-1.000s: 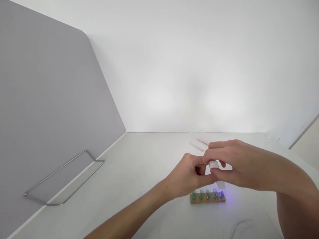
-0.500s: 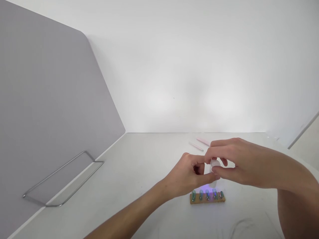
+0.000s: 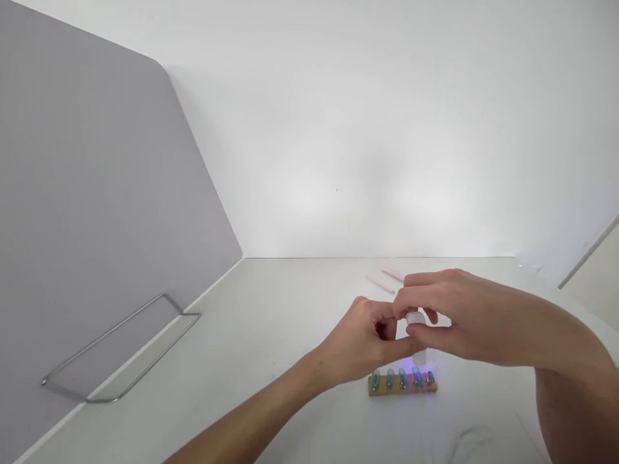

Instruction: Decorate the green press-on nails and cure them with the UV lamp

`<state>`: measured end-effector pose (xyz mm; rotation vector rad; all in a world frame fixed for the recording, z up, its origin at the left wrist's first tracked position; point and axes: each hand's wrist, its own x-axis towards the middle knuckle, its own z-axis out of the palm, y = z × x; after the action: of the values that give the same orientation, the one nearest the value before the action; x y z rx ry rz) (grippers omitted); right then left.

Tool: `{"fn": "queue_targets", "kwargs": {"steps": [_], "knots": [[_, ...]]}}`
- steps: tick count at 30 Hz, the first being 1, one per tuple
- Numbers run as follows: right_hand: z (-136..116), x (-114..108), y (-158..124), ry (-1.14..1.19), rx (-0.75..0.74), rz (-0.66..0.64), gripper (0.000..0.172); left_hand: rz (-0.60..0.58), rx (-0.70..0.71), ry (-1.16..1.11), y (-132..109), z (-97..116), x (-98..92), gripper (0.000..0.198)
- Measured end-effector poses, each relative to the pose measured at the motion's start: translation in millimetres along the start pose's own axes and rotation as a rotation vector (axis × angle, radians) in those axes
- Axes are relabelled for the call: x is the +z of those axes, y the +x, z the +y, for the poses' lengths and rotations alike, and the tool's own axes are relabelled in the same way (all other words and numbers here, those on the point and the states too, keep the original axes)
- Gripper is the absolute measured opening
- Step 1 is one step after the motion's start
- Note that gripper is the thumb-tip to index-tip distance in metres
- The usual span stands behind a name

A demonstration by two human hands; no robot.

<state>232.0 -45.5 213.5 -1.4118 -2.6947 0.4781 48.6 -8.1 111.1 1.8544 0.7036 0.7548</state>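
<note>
1 grey panel (image 3: 97,174), 1 wire loop (image 3: 104,338) at left. 2 hands: right hand (image 3: 457,304) pinching white device (image 3: 416,318); left hand (image 3: 358,341) curled, fingertips hidden, grip can't tell. 1 tan strip (image 3: 396,388) near hands, purple-lit. 2 pink pens (image 3: 380,284) beyond. device: 1, near strip's right half. 5 green pieces (image 3: 389,379) on strip.

Purple glow (image 3: 418,372) swept: 1 s ago at strip's (image 3: 382,391) right end, 0.5 s ago near its middle, now back right on 4th nail (image 3: 417,380) from left. Lamp (image 3: 416,318) lower end swung left, then partly back right.
</note>
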Motion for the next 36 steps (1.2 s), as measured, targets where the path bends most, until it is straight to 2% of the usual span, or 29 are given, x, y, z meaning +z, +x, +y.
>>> {"fn": "queue_targets", "kwargs": {"steps": [2, 6, 15, 22, 30, 36], "knots": [[1, 0, -1, 0.019, 0.015, 0.004, 0.025, 0.001, 0.000, 0.011, -2, 0, -2.3, 0.045], [3, 1, -2, 0.027, 0.035, 0.007, 0.025, -0.028, -0.012, 0.005, -5, 1, -6.3, 0.024], [6, 1, -4, 0.029, 0.059, -0.010, 0.024, -0.044, -0.024, -0.005, -4, 2, -4.6, 0.014], [5, 1, -4, 0.032, 0.043, -0.010, 0.023, -0.044, -0.017, 0.009, -5, 0, -5.8, 0.017], [10, 3, -5, 0.027, 0.117, -0.017, 0.017, -0.049, -0.021, 0.029, -5, 0, -5.6, 0.014], [10, 1, -5, 0.012, 0.101, -0.034, 0.019, -0.047, -0.012, 0.044, -7, -2, -5.4, 0.016]]}}
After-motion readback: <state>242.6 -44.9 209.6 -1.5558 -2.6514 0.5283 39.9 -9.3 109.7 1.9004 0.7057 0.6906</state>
